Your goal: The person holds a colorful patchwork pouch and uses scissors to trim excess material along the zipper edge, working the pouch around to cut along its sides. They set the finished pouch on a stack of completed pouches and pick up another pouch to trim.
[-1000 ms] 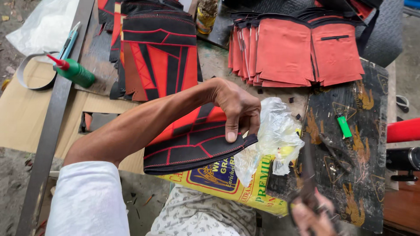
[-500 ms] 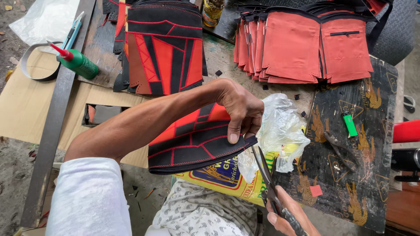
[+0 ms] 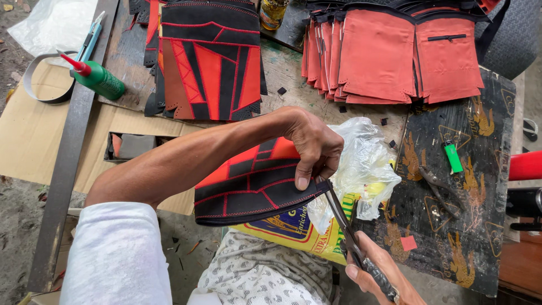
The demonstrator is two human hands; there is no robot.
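The bench is seen from above, covered at 3 o'clock by a dark printed sheet with gold figures. At 12 o'clock a stack of stitched black-and-red panels is laid flat, and at 1 o'clock a row of plain red pieces with zip pockets is overlapped like tiles. By these piles it is judged that many pieces are already made, while the piece in hand is not finished yet; how many are left cannot be told.

At the centre one black-and-red stitched panel is held, curved over a yellow printed sack and just beside a crumpled clear plastic bag. The left hand is brought in from 9 o'clock with the forearm stretched across the view; its fingers are closed on the right edge of the panel, the thumb pressed on top. The right hand, at 5 o'clock, is wrapped around the handles of the scissors, whose blades are pointed up to 11 o'clock and touch the panel's edge by the left thumb. Whether the blades are parted cannot be told.

At 10 o'clock a green glue bottle with a red tip is lying, and at 3 o'clock a small green lighter.
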